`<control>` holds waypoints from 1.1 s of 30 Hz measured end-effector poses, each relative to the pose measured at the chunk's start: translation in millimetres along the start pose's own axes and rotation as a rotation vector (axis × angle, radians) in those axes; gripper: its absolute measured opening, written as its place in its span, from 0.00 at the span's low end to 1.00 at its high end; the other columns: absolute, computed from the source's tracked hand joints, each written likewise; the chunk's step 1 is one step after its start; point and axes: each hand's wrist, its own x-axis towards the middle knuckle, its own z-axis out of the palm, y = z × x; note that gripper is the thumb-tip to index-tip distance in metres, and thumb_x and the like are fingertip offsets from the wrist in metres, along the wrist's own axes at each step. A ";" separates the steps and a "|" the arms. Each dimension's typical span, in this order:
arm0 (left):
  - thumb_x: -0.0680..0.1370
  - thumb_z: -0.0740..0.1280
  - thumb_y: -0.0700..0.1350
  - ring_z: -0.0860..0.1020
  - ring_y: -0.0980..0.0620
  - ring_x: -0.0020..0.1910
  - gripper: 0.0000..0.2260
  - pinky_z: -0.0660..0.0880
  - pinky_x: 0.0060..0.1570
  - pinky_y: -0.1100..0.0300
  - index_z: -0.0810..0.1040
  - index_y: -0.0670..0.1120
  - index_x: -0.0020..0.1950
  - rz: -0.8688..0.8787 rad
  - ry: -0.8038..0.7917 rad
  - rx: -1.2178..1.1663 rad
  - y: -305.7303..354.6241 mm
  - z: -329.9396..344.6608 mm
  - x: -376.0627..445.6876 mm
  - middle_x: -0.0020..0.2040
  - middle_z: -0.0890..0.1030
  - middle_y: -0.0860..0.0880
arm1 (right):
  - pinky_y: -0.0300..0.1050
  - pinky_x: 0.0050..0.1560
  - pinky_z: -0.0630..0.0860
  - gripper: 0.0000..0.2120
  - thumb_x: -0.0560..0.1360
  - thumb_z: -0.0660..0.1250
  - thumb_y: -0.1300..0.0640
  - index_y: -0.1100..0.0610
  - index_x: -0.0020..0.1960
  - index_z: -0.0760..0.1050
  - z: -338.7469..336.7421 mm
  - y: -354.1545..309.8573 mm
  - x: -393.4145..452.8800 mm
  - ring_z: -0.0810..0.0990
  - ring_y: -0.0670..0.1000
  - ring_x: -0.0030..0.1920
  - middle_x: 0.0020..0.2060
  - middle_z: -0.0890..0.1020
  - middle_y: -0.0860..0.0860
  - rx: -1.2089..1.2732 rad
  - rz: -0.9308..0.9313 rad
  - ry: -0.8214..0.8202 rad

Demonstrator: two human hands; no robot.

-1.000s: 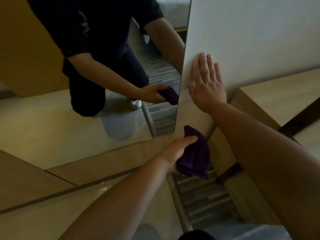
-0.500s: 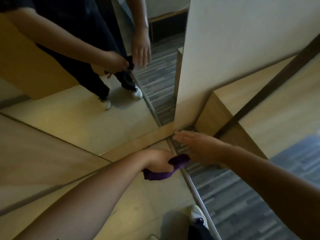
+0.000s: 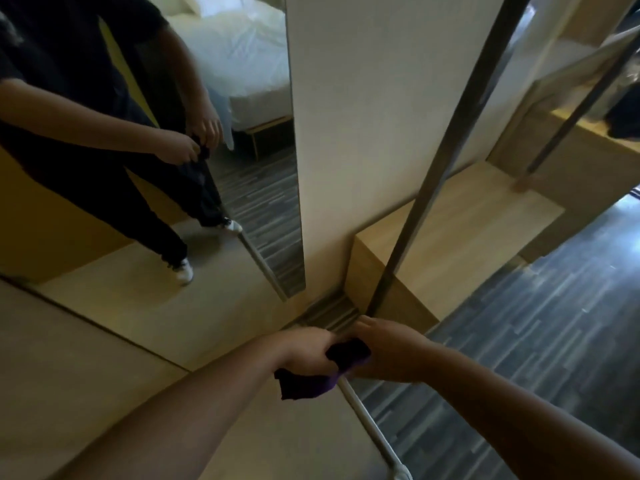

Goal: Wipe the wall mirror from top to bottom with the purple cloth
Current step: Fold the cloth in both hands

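I have both hands off the wall mirror point(image 3: 145, 237) and brought together in front of my body, below and to the right of the mirror's lower right corner. My left hand point(image 3: 306, 351) is curled round the purple cloth point(image 3: 311, 379), most of the fabric bunched in the fist with a loose flap hanging beneath it. My right hand point(image 3: 388, 351) meets it from the other side, fingers bent onto the cloth's upper fold — a two-handed hold that I judge is for refolding or bunching the cloth rather than wiping. The mirror's reflection agrees: both reflected hands pinch a dark bundle at waist height.

Half a second ago my right hand was open and reaching toward the cloth, not yet on it; now it grips. A second ago that hand was flat on the white wall panel point(image 3: 363, 116) just right of the mirror, and the cloth sat at the mirror's bottom edge. The view has risen too — the mirror now shows legs and shoes well below the hands, so I judge the last downward pass is done.
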 end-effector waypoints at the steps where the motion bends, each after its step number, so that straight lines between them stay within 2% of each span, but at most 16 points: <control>1: 0.76 0.66 0.50 0.80 0.47 0.48 0.10 0.78 0.49 0.48 0.76 0.52 0.57 0.008 -0.004 0.019 8.6 -3.4 -0.8 0.50 0.81 0.49 | 0.43 0.53 0.78 0.20 0.76 0.68 0.39 0.43 0.65 0.72 -3.7 0.3 -4.8 0.77 0.44 0.51 0.55 0.75 0.43 -0.034 0.014 0.023; 3: 0.77 0.66 0.50 0.80 0.49 0.48 0.11 0.78 0.50 0.48 0.76 0.52 0.58 0.036 -0.005 0.068 26.0 -9.9 1.1 0.50 0.81 0.49 | 0.43 0.55 0.76 0.18 0.78 0.66 0.42 0.45 0.66 0.73 -12.4 3.5 -16.0 0.77 0.46 0.53 0.55 0.76 0.44 -0.076 0.033 0.036; 7: 0.77 0.66 0.47 0.76 0.53 0.42 0.05 0.72 0.40 0.56 0.74 0.54 0.52 0.104 0.051 0.200 56.9 -21.0 12.1 0.44 0.77 0.54 | 0.44 0.56 0.76 0.13 0.81 0.63 0.47 0.47 0.63 0.75 -40.9 18.9 -47.5 0.78 0.46 0.52 0.54 0.78 0.46 -0.090 0.043 0.040; 10: 0.77 0.65 0.47 0.77 0.52 0.45 0.04 0.76 0.45 0.52 0.74 0.56 0.50 0.108 0.091 0.267 72.4 -28.3 25.8 0.46 0.79 0.53 | 0.44 0.55 0.77 0.10 0.81 0.62 0.48 0.48 0.60 0.76 -58.3 47.5 -68.4 0.79 0.47 0.50 0.50 0.80 0.47 -0.046 0.073 0.017; 12: 0.78 0.66 0.48 0.77 0.52 0.47 0.04 0.77 0.50 0.50 0.75 0.56 0.51 0.103 0.122 0.286 82.5 -34.2 39.7 0.49 0.78 0.53 | 0.40 0.50 0.76 0.07 0.80 0.63 0.48 0.48 0.56 0.76 -65.7 75.9 -75.6 0.79 0.45 0.47 0.47 0.80 0.45 -0.029 0.084 0.012; 14: 0.79 0.66 0.49 0.76 0.53 0.49 0.05 0.76 0.52 0.50 0.76 0.55 0.54 0.127 0.184 0.296 96.6 -41.0 59.4 0.51 0.75 0.54 | 0.34 0.41 0.70 0.03 0.79 0.64 0.48 0.46 0.49 0.72 -74.5 107.3 -80.9 0.76 0.43 0.42 0.43 0.77 0.42 -0.023 0.089 0.005; 17: 0.79 0.67 0.49 0.75 0.52 0.50 0.08 0.76 0.51 0.51 0.78 0.54 0.58 0.152 0.287 0.282 127.0 -49.5 93.6 0.51 0.74 0.54 | 0.33 0.37 0.66 0.09 0.77 0.67 0.48 0.42 0.43 0.67 -92.9 157.9 -84.4 0.74 0.41 0.39 0.41 0.75 0.42 0.017 0.076 0.009; 20: 0.80 0.66 0.49 0.77 0.52 0.53 0.10 0.76 0.51 0.53 0.78 0.53 0.61 0.101 0.333 0.265 159.5 -55.0 130.1 0.54 0.78 0.52 | 0.33 0.37 0.65 0.04 0.78 0.66 0.50 0.46 0.51 0.71 -106.3 215.0 -84.3 0.75 0.42 0.40 0.43 0.78 0.43 0.020 0.045 -0.021; 22: 0.81 0.65 0.49 0.77 0.52 0.55 0.10 0.76 0.53 0.53 0.77 0.52 0.62 0.068 0.346 0.219 176.4 -56.8 155.9 0.56 0.79 0.52 | 0.35 0.39 0.68 0.09 0.80 0.64 0.51 0.50 0.60 0.73 -111.1 253.7 -80.3 0.77 0.47 0.44 0.49 0.81 0.48 0.001 0.039 -0.056; 24: 0.82 0.64 0.49 0.77 0.51 0.55 0.10 0.76 0.54 0.51 0.76 0.52 0.63 0.042 0.344 0.177 190.0 -56.5 182.0 0.57 0.78 0.52 | 0.40 0.44 0.74 0.13 0.81 0.63 0.52 0.50 0.64 0.72 -112.0 289.1 -74.3 0.80 0.51 0.48 0.52 0.82 0.51 -0.002 0.046 -0.103; 26: 0.82 0.63 0.49 0.77 0.51 0.56 0.11 0.75 0.53 0.53 0.76 0.52 0.64 0.023 0.333 0.143 199.1 -55.5 209.8 0.58 0.78 0.52 | 0.46 0.49 0.78 0.13 0.81 0.62 0.52 0.50 0.65 0.73 -108.9 322.6 -64.9 0.81 0.53 0.50 0.52 0.82 0.52 -0.016 0.060 -0.127; 28: 0.82 0.63 0.49 0.77 0.51 0.56 0.11 0.74 0.52 0.54 0.76 0.52 0.64 0.005 0.328 0.112 201.1 -53.6 239.1 0.59 0.78 0.52 | 0.49 0.50 0.79 0.12 0.81 0.62 0.52 0.50 0.64 0.74 -102.2 355.8 -51.3 0.81 0.53 0.49 0.51 0.83 0.52 0.004 0.070 -0.139; 33: 0.82 0.62 0.49 0.78 0.49 0.55 0.10 0.76 0.53 0.51 0.78 0.52 0.62 -0.037 0.269 0.066 181.5 -52.8 318.5 0.57 0.80 0.50 | 0.42 0.46 0.75 0.10 0.81 0.64 0.54 0.52 0.61 0.78 -73.3 424.4 1.7 0.79 0.50 0.47 0.49 0.82 0.50 0.108 0.083 -0.160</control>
